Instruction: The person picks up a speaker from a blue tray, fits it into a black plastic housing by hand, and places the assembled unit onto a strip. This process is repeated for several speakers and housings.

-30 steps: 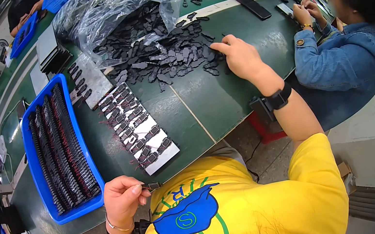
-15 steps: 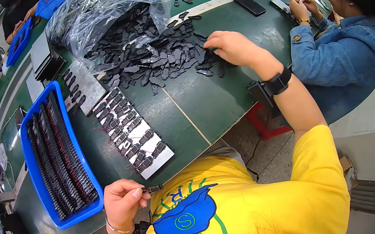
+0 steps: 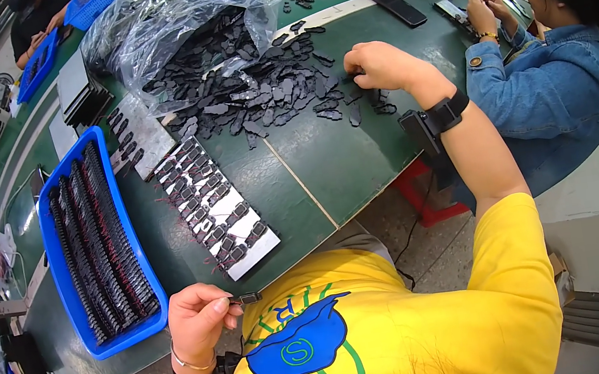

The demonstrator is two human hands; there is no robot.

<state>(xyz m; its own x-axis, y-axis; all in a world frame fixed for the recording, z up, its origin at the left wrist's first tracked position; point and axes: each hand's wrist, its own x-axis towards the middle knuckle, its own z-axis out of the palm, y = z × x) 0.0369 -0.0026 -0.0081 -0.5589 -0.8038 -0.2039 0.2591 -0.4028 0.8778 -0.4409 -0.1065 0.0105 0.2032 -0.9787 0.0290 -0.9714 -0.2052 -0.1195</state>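
Left hand (image 3: pixel 193 319) pinches a small black part (image 3: pixel 247 299); right hand (image 3: pixel 377 65) closes over the loose pile (image 3: pixel 261 95); parts appear light, stiff, best gripped by edges

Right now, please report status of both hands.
Left hand pinching small black part near table edge. Right hand down on loose black parts pile. Nothing blocking.

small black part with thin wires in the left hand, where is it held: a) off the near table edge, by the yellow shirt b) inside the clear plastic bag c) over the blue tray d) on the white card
a: the left hand pinches the small black part with thin wires off the near edge of the green table, beside the yellow shirt.
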